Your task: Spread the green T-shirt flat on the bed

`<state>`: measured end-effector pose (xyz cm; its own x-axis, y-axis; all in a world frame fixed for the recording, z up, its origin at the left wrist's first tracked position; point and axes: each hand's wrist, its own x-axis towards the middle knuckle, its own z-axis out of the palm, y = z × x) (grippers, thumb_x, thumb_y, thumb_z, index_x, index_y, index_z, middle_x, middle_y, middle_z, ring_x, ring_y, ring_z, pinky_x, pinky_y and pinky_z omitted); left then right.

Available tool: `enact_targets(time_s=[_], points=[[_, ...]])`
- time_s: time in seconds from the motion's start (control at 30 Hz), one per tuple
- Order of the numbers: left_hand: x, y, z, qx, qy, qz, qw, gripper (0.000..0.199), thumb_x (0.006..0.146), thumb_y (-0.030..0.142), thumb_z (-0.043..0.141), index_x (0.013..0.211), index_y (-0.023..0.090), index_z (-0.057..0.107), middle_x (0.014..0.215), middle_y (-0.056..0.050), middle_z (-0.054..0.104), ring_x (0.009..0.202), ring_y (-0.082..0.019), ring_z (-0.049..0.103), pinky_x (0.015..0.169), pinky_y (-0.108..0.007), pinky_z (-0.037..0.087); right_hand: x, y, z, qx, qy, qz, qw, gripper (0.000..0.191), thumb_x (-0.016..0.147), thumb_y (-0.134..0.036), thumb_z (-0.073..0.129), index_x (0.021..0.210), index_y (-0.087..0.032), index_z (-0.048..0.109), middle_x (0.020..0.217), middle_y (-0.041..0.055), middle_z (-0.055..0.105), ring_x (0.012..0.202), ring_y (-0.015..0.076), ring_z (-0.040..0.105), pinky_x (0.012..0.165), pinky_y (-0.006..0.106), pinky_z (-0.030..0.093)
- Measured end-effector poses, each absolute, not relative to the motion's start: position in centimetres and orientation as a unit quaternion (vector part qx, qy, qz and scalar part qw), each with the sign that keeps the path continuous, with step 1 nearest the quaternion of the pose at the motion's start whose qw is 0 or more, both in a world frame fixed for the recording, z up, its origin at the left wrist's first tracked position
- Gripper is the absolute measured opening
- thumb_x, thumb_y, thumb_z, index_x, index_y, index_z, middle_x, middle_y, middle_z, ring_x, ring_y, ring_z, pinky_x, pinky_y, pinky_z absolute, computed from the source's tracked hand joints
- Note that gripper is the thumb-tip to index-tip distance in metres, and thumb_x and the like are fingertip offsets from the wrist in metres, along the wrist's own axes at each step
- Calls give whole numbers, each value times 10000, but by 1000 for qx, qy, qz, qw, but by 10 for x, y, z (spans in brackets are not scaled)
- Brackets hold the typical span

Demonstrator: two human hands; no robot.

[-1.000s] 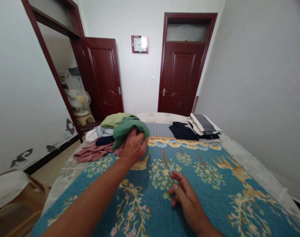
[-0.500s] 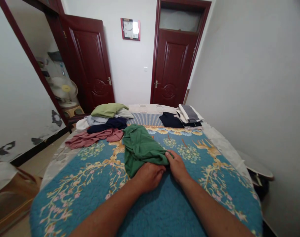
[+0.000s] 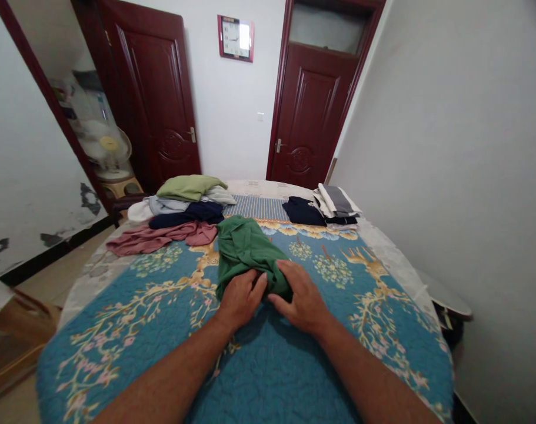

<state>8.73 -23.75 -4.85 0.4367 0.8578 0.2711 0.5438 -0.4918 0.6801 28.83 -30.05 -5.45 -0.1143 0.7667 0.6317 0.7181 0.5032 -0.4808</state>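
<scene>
Green cloth (image 3: pixel 250 253) beneath both hands (image 3: pixel 241 300) (image 3: pixel 300 299)

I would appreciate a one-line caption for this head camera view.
Left hand and right hand hold a green garment on a blue floral quilt.

Blue floral quilt (image 3: pixel 117 330) under clothes (image 3: pixel 183 219)

Soft, even light fills the room; glare whitens the wall clock (image 3: pixel 235 38), soft shadows lie under the left hand (image 3: pixel 241 300) and right hand (image 3: pixel 300 297) on the quilt (image 3: pixel 117 353), and the edges bow outward.
</scene>
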Motion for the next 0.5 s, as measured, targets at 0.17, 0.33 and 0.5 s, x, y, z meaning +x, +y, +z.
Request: enact_targets(time_s=[0.17, 0.33, 0.5], points=[[76, -226, -43, 765, 499, 392, 112, 295, 1035, 468, 546, 947, 212, 661, 914, -83, 722, 908, -250, 686, 843, -352, 504, 274, -291, -60, -546, -693, 124, 453, 255, 968, -281, 555, 1101, -216, 763, 1079, 80, 773, 1041, 266, 685, 991, 406, 534], [65, -212, -44, 827, 476, 296, 27, 211, 998, 375, 595, 1112, 216, 674, 1102, -118, 740, 1075, -295, 679, 913, -385, 499, 306, -264, -75, -555, -388, 296, 674, 332, 924, -493, 664, 1069, -212, 765, 976, 47, 802, 975, 262, 736, 910, 391, 594], [56, -206, -31, 876, 434, 170, 124, 177, 975, 298, 506, 912, 220, 652, 884, -60, 727, 856, -231, 677, 753, -321, 439, 384, -245, -90, -479, -80, 288, 825, 303, 852, -420, 695, 1065, -204, 703, 1077, 66, 802, 1044, 232, 767, 955, 412, 634]])
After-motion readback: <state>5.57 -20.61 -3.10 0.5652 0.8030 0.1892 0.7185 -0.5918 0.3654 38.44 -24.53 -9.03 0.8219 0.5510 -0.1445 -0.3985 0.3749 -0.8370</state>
